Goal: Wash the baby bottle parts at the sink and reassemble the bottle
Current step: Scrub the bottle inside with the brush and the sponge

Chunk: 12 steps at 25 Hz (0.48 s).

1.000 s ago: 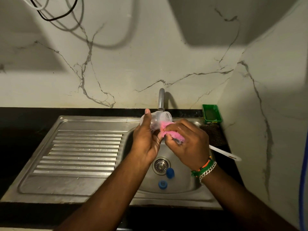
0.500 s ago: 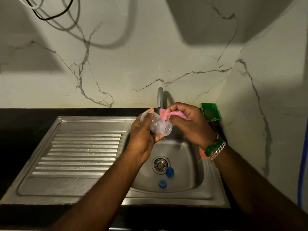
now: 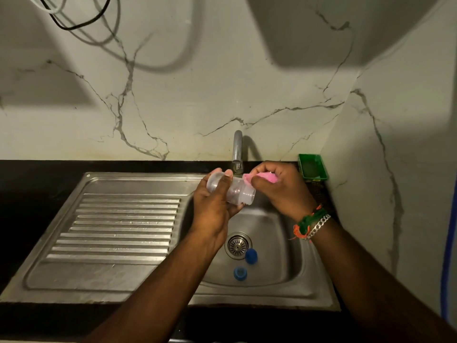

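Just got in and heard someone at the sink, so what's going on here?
A person is washing a baby bottle over the steel sink. The left hand grips the clear bottle body on its side, open neck to the right. The right hand holds a pink sponge beside it, under the tap. Two blue bottle parts lie in the basin near the drain, so it isn't reassembled yet.

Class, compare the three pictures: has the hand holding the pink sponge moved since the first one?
Yes. The right hand with the pink sponge has moved up and back, from above the drain to beside the tap.
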### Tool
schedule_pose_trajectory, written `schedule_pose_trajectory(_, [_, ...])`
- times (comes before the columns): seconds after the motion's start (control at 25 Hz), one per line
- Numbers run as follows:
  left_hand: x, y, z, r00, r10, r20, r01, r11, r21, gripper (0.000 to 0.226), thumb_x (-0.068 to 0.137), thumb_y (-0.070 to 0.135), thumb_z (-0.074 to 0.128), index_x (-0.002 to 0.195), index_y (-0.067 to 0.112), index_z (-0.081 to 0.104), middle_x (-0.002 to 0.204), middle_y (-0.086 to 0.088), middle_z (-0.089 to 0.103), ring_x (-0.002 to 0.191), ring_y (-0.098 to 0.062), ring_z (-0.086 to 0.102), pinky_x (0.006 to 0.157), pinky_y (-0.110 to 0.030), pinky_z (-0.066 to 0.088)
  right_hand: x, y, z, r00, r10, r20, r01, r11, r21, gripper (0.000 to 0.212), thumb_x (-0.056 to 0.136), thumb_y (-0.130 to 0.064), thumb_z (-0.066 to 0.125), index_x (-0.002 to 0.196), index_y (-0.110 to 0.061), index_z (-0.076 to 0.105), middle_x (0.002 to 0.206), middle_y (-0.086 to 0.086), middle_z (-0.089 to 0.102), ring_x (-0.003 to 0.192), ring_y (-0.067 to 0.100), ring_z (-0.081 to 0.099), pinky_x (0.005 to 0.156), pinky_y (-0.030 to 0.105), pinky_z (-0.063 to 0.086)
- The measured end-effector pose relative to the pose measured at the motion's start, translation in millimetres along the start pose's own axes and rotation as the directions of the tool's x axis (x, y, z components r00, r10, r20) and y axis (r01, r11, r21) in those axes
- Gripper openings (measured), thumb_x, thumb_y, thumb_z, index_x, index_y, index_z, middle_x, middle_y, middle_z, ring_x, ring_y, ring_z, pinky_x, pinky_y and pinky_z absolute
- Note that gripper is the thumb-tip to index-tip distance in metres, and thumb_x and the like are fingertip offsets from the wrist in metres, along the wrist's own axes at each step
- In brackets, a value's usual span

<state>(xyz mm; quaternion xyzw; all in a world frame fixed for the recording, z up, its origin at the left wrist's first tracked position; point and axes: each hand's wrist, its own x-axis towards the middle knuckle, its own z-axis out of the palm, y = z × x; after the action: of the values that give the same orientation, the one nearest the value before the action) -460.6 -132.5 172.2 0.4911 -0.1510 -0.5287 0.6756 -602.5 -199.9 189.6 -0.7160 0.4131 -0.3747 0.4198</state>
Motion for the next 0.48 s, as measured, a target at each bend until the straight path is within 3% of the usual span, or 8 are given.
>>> schedule_pose_trajectory(0.08, [-1.9, 1.4, -1.2, 0.996, -0.082, 0.042, 0.087, 0.990, -0.115, 0.039, 0.096, 0.026, 0.068, 0.129, 0.008, 0.059, 0.125, -0.022, 0.069, 0.111, -0.035, 0.070, 0.077, -0.044, 0.064, -2.4, -2.7, 0.2, 0.991, 0.126, 0.050, -0.132, 0.977, 0.164, 0.013, 0.095, -0.015, 0.067, 0.085, -0.009, 0.074, 0.055, -0.008, 0.059, 0.046, 0.002, 0.050, 0.045, 0.018, 0.041])
schedule_pose_trajectory(0.2, [-3.6, 6.6, 2.8, 0.972, -0.211, 0.107, 0.235, 0.910, -0.342, 0.037, 0.097, 0.028, 0.066, 0.122, 0.002, 0.059, 0.127, -0.029, 0.066, 0.114, -0.039, 0.069, 0.085, -0.049, 0.061, -5.4, -4.9, 1.6, 0.959, 0.272, 0.082, -0.284, 0.909, 0.306, 0.024, 0.100, -0.019, 0.059, 0.099, 0.002, 0.072, 0.055, 0.000, 0.051, 0.041, 0.006, 0.037, 0.038, 0.015, 0.027])
schedule_pose_trajectory(0.32, [-0.7, 10.8, 6.2, 0.962, -0.242, 0.129, 0.274, 0.824, -0.497, 0.050, 0.098, 0.034, 0.063, 0.130, -0.003, 0.055, 0.129, -0.032, 0.064, 0.116, -0.039, 0.068, 0.086, -0.049, 0.059, -7.8, -9.1, 7.2, 0.947, 0.307, 0.100, -0.322, 0.878, 0.354, 0.024, 0.101, -0.019, 0.056, 0.099, 0.001, 0.070, 0.058, 0.003, 0.054, 0.045, 0.010, 0.038, 0.039, 0.015, 0.025])
schedule_pose_trajectory(0.48, [5.5, 9.9, 6.7, 0.972, -0.207, 0.110, 0.232, 0.792, -0.564, 0.063, 0.095, 0.041, 0.063, 0.137, -0.005, 0.050, 0.128, -0.034, 0.064, 0.115, -0.041, 0.068, 0.088, -0.048, 0.059, -13.3, -12.9, 10.5, 0.954, 0.272, 0.124, -0.299, 0.876, 0.379, 0.020, 0.101, -0.023, 0.058, 0.095, -0.009, 0.072, 0.063, 0.004, 0.056, 0.048, 0.008, 0.040, 0.038, 0.016, 0.027])
